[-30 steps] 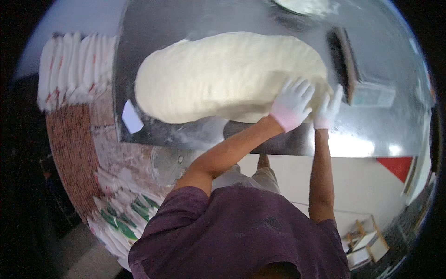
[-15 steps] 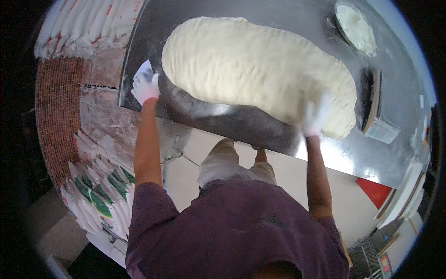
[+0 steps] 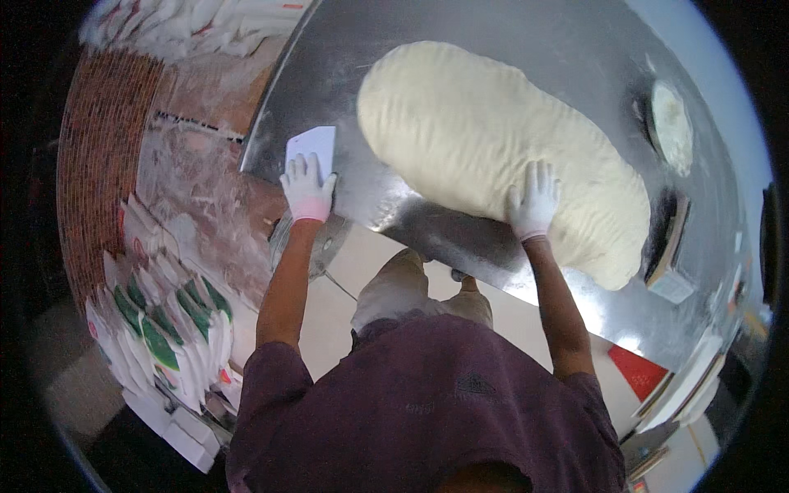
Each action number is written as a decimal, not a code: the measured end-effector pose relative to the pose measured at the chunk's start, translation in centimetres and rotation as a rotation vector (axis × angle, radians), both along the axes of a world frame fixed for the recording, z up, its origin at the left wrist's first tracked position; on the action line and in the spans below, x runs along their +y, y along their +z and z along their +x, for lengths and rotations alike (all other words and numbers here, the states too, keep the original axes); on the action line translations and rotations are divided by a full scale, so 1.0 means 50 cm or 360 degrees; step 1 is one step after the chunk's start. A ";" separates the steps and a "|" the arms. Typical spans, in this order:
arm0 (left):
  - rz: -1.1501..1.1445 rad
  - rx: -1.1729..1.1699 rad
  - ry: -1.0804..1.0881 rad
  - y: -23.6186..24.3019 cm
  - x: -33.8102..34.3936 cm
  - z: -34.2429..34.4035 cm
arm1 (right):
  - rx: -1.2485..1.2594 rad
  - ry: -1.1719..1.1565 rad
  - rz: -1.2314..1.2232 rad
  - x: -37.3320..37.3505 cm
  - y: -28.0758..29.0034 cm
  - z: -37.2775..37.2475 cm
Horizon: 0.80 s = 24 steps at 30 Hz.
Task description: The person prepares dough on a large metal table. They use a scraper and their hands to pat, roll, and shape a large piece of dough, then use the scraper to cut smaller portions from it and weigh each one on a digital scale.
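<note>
Dough slab point(image 3: 485, 131) lies across dark metal table point(image 3: 345, 90). Right hand point(image 3: 534, 200) flat on its near edge, fingers slightly spread; left hand point(image 3: 308, 187), fingers apart, rests over white card point(image 3: 314, 141) near table's left corner.

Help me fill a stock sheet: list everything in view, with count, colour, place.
Metal table: one, dark grey, upper centre
Dough: one, cream, on the table
Flat piece: one, white, left of the dough
Powder heap: one, white, upper right
Slim box-like object: one, brownish, right of the dough
Upper sacks: several, mostly white, upper left
Lower sacks: several, white and green, lower left
Brick-patterned surface: one, reddish brown, far left
Red patch: one, red, lower right
Boards: several, whitish, lower right
Trousers: one pair, pale, below the table edge
Shirt: one, purple, bottom centre
Left grip: one, white-gloved, on flat piece
Right grip: one, white-gloved, on the dough
</note>
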<state>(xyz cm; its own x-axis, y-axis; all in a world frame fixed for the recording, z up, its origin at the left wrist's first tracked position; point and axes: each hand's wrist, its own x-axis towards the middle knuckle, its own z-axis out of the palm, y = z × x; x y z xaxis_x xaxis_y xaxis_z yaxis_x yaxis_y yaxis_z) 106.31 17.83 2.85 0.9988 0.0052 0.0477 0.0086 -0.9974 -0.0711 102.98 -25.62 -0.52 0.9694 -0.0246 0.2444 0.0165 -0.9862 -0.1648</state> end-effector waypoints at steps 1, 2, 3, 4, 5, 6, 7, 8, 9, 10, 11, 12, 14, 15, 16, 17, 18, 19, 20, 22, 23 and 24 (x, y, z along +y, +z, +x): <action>-0.0031 -0.0003 -0.0005 0.005 0.004 -0.003 | -0.0007 0.0018 -0.0005 -0.013 -0.001 0.000; -0.0084 0.0093 0.0055 0.018 0.013 -0.019 | 0.0018 0.0049 0.0007 -0.015 -0.007 -0.017; -0.0121 0.0078 0.0145 0.030 0.009 -0.014 | 0.0027 0.0067 0.0009 -0.025 -0.008 -0.026; -0.0154 0.0060 0.0237 0.043 0.006 -0.011 | 0.0026 0.0051 0.0184 -0.030 -0.007 -0.038; -0.0193 0.0034 0.0313 0.056 -0.004 0.000 | 0.0033 0.0015 0.0247 -0.039 -0.005 -0.048; -0.0307 0.0084 0.0558 0.090 -0.017 0.019 | 0.0039 -0.0039 0.0315 -0.049 -0.002 -0.059; -0.0367 0.0098 0.0698 0.096 -0.028 0.044 | 0.0036 -0.0089 0.0370 -0.056 0.016 -0.058; -0.0413 0.0160 0.0707 0.094 0.002 0.032 | 0.0040 -0.0118 0.0491 -0.036 0.022 -0.072; -0.0519 0.0235 0.0700 0.067 0.029 0.030 | 0.0047 -0.0175 0.0486 -0.039 0.029 -0.089; -0.0647 0.0320 0.0664 0.042 0.079 0.025 | 0.0060 -0.0202 0.0497 -0.038 0.035 -0.096; -0.0784 0.0410 0.0646 0.018 0.117 0.016 | 0.0037 -0.0227 0.0546 -0.040 0.045 -0.101; -0.0921 0.0459 0.0676 -0.004 0.138 0.017 | 0.0010 -0.0227 0.0583 -0.048 0.069 -0.100; -0.0981 0.0483 0.0800 0.015 0.088 0.023 | -0.0066 -0.0251 0.0682 -0.073 0.122 -0.106; -0.1044 0.0472 0.0878 0.035 0.052 0.026 | -0.0116 -0.0295 0.0709 -0.098 0.140 -0.119; -0.1153 0.0454 0.0985 0.053 0.025 0.023 | -0.0164 -0.0352 0.0726 -0.130 0.156 -0.135; -0.1327 0.0418 0.1098 0.080 -0.003 0.019 | -0.0212 -0.0414 0.0731 -0.163 0.162 -0.159; -0.1574 0.0297 0.1256 0.067 0.010 0.014 | -0.0260 -0.0463 0.0738 -0.193 0.169 -0.180; -0.1830 0.0201 0.1277 0.114 -0.055 0.001 | -0.0315 -0.0513 0.0795 -0.238 0.174 -0.210; -0.2092 0.0098 0.1293 0.167 -0.121 -0.014 | -0.0338 -0.0566 0.0830 -0.284 0.169 -0.253; -0.2396 0.0005 0.1085 0.252 -0.220 -0.042 | -0.0424 -0.0753 0.0821 -0.379 0.146 -0.332; -0.2393 0.0036 0.0922 0.280 -0.261 -0.051 | -0.0457 -0.0888 0.0815 -0.430 0.144 -0.363; -0.2326 0.0132 0.0751 0.287 -0.328 -0.063 | -0.0487 -0.1021 0.0784 -0.484 0.151 -0.396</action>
